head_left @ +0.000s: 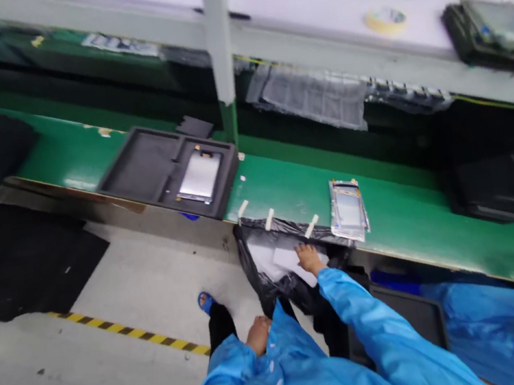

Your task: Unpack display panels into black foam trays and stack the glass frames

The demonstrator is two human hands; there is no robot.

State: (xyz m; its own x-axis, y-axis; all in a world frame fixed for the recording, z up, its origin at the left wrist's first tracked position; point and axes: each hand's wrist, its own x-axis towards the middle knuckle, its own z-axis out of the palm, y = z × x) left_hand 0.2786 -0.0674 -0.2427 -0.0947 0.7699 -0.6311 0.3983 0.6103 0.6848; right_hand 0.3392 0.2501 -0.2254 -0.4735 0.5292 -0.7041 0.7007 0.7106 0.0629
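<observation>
My right hand (311,258) is over the mouth of a black plastic bag (253,272) that hangs from the bench edge by strips of tape. Its fingers are spread, and they lie at the edge of a white sheet (293,262) inside the bag. Low in front of my blue coat (312,374) is my left hand (260,334), its fingers curled in by the coat's front edge. Whatever those fingers hold, if anything, is hidden. On the green bench (279,179), just beyond my right hand, lies a flat silvery display panel (348,209) in clear wrapping.
A black foam tray (144,165) with another silvery panel (199,174) sits left on the bench. Above runs a white shelf (308,26) with a tape roll (386,20) and stacked devices (491,32). Black sheets (25,251) cover floor at left; blue plastic (511,327) is lower right.
</observation>
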